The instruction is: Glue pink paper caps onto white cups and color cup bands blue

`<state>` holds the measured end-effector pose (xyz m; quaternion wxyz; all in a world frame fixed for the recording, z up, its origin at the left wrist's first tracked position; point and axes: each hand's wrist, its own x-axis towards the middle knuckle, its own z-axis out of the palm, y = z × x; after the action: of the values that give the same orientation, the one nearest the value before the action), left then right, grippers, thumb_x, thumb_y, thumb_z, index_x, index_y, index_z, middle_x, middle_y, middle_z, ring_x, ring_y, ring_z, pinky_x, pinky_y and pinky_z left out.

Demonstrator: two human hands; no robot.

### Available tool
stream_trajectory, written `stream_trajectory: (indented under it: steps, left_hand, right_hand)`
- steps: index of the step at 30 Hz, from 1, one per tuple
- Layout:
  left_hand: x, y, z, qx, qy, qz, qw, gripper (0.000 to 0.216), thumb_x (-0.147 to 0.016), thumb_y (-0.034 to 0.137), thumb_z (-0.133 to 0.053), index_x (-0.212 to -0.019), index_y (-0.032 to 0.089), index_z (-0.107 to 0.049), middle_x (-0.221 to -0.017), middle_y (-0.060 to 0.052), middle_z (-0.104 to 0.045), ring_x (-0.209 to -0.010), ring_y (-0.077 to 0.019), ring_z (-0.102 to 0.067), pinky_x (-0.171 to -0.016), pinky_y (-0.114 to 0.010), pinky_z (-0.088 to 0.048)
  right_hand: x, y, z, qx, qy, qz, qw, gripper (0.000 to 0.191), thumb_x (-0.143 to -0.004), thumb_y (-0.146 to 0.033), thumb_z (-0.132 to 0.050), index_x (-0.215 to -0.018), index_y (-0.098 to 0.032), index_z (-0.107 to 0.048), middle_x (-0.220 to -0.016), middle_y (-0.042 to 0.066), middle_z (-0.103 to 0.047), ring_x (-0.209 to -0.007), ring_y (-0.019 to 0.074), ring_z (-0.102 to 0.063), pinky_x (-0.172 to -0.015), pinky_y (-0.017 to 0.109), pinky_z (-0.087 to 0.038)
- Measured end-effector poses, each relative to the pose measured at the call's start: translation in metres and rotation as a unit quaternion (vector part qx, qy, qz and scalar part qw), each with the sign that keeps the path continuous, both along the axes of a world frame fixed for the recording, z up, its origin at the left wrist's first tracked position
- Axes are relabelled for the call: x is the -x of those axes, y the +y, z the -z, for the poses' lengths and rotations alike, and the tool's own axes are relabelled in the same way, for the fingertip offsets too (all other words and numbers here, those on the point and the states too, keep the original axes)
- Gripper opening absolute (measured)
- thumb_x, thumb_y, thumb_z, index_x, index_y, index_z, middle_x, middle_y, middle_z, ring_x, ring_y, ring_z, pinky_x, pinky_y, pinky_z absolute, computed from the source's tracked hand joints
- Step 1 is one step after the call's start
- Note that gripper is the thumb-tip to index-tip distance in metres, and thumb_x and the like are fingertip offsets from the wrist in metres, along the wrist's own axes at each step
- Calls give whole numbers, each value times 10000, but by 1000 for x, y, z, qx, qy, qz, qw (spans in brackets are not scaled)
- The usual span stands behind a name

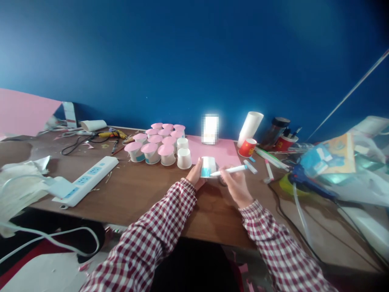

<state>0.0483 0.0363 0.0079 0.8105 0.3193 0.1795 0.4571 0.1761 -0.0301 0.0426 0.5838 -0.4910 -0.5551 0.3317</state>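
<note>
Left fingers (198, 167) hold cup (209, 163); marker (233, 170) in right fingers (224, 175) perhaps touches its side.

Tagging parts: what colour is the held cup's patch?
Light blue patch, best in the head view.

No text legible; yellow marking (251, 150) on red cup (246, 148) too small.

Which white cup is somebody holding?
The blue-patched cup, in the left hand, by the tip of the white pen. The pink-topped cups and two white cups beside them aren't being held.
</note>
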Motion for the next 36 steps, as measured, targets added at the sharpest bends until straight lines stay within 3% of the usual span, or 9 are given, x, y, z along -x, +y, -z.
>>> stream_trajectory:
  steps: [10, 27, 36]
  left_hand:
    - [-1, 4, 7, -9, 10, -14, 1000, 530, -869, 492, -383, -1009, 35, -612, -885, -154, -679, -836, -215, -647, -837, -333, -478]
    - [-1, 3, 4, -23, 12, -1, 1000, 536, -881, 491, -342, -1016, 51, -616, -927, -157, -680, -848, -224, -644, -802, -341, -487]
    - [-2, 0, 1, -8, 3, -6, 1000, 502, -890, 456, -357, -1065, 53, -600, -942, -149, -681, -874, -216, -643, -859, -336, -467]
  right_hand:
    - [-2, -3, 2, -29, -79, -9, 996, 175, -790, -323, -549, -745, -157, -575, -557, -29, -479, -481, 84, -402, -439, 200, -310]
    - [-2, -1, 1, -17, -42, 0, 999, 190, -787, -345, -560, -760, -157, -581, -569, -26, -479, -499, 86, -410, -447, 202, -322]
    - [0, -2, -2, -17, -34, -2, 999, 203, -780, -353, -564, -727, -158, -569, -558, -31, -465, -491, 85, -397, -445, 206, -322]
